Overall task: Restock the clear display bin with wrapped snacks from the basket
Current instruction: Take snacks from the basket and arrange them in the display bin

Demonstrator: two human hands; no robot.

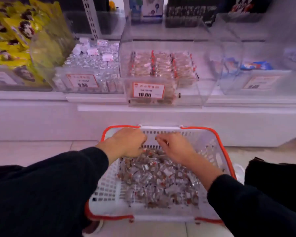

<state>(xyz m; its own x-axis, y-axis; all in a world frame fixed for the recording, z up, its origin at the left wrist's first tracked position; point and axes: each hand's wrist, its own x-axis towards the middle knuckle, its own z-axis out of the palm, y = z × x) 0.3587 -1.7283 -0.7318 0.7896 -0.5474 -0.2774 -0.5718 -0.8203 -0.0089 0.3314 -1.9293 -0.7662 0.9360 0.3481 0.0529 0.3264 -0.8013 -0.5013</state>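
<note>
A white mesh basket (109, 189) with an orange rim sits on the floor below me, its bottom covered with several clear-wrapped brown snacks (157, 178). My left hand (126, 142) and my right hand (176, 146) are both down at the basket's far end, fingers curled into the top of the snack pile. Whether either hand has closed on a snack is hidden by the fingers. Above, on the shelf, stands the clear display bin (162, 69) with rows of the same snacks and a red-edged 10.00 price tag (148, 90).
Left of the bin is a clear bin of silver-wrapped sweets (91, 65), then yellow snack bags (15, 36). Another clear bin (256, 72) with blue packs stands on the right. A white shelf ledge (143, 108) runs between bins and basket. Dark fabric (273, 177) lies right of the basket.
</note>
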